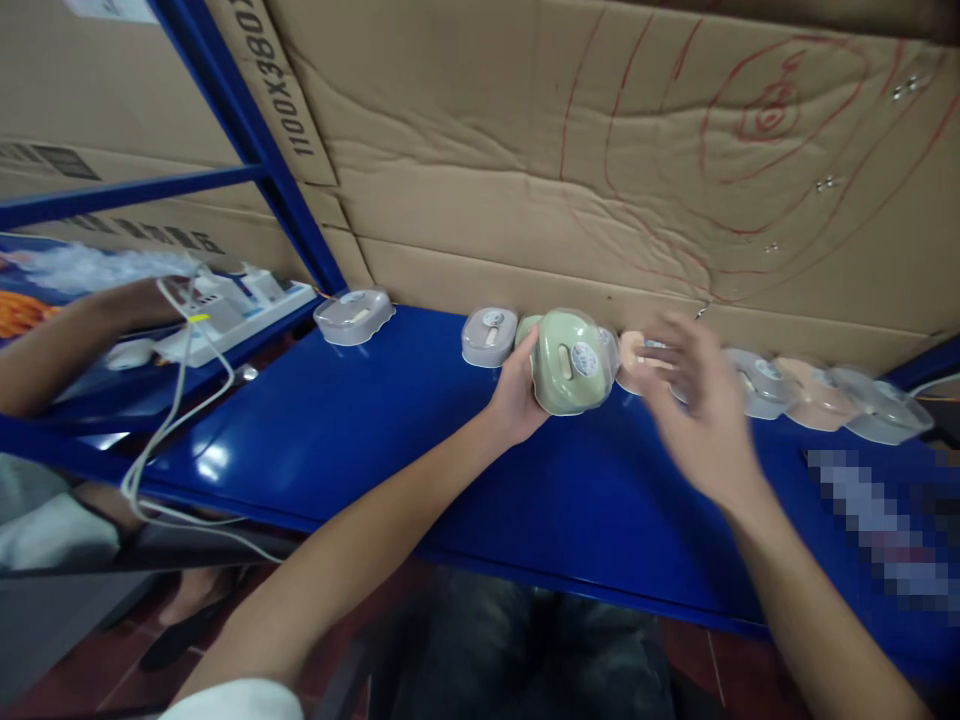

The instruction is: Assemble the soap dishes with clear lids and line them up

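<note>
Left hand: the left hand (517, 395) is reaching forward from about 7 o'clock, forearm stretched low over the blue worktop (360, 430), and its fingers are clamped on the left edge of a green container (571, 362), thumb on the near side.
Right hand: the right hand (694, 400) is hovering just to the right of the green container, at its 3 o'clock, palm turned toward it, fingers spread apart and holding nothing (it is blurred, so finer detail cannot be told).
Green container: it is being held tipped up on its edge near the back of the worktop, lid facing the camera, with a round white sticker (584, 359) toward the right of the lid and a pale slot-shaped mark left of it; its long axis is running roughly from 10 to 4 o'clock.
Row at the back: a grey container (489, 336) is sitting at 9 o'clock of the green one, and a clear-lidded container (354, 316) is lying well apart further left; to the right, past the right hand, peach and clear containers (817, 395) are lining up against the cardboard wall (600, 150).
Contents: the lids are shut, so what is inside cannot be told.
Far left: another person's arm (67, 340) is resting by a white power strip (232, 305) with white cables.
</note>
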`<state>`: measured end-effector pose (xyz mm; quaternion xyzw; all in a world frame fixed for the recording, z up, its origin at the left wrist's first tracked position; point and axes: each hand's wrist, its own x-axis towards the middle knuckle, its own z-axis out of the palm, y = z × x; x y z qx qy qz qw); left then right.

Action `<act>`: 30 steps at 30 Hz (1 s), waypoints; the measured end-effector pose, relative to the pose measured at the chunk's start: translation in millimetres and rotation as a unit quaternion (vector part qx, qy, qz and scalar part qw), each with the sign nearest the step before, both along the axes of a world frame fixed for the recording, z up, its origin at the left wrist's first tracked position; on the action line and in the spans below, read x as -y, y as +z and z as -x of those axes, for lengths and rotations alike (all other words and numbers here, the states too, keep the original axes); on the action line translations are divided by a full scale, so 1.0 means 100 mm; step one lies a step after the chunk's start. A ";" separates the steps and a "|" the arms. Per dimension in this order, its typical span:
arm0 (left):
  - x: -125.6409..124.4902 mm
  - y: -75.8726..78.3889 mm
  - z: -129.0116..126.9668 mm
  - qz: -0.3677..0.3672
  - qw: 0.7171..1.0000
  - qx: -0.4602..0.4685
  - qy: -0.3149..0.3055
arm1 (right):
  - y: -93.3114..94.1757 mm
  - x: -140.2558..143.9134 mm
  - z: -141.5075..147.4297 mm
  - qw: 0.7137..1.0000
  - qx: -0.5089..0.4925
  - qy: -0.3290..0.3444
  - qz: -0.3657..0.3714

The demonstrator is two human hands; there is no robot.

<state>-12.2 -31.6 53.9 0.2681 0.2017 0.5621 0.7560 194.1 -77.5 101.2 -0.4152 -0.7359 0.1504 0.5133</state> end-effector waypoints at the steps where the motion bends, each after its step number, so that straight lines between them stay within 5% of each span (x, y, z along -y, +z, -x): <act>1: 0.01 -0.01 -0.02 -0.009 1.000 -0.005 0.000 | -0.08 -0.09 0.08 0.999 0.050 0.005 0.021; 4: 0.06 -0.04 -0.08 -0.033 0.999 -0.033 0.002 | -0.34 -0.29 0.28 0.988 0.144 0.019 0.054; 8: 0.16 -0.05 -0.16 -0.055 0.997 -0.057 0.014 | -0.52 -0.31 0.35 0.992 0.118 -0.016 0.048; 17: 0.05 -0.02 -0.10 -0.001 0.991 -0.078 0.106 | -0.43 -0.48 -0.07 0.982 -0.023 0.094 0.165; 20: -0.07 0.06 0.03 0.003 0.969 -0.051 0.241 | -0.29 -0.50 -0.29 0.984 0.114 0.053 0.127; 23: -0.16 0.14 0.18 0.015 0.934 -0.021 0.358 | -0.19 -0.46 -0.44 0.947 0.283 0.059 0.140; 27: -0.17 0.16 0.23 0.032 0.942 -0.021 0.333 | -0.22 -0.40 -0.46 0.894 0.402 0.111 0.161; 30: -0.13 0.14 0.17 0.025 0.953 -0.018 0.302 | -0.29 -0.38 -0.43 0.881 0.435 0.085 0.162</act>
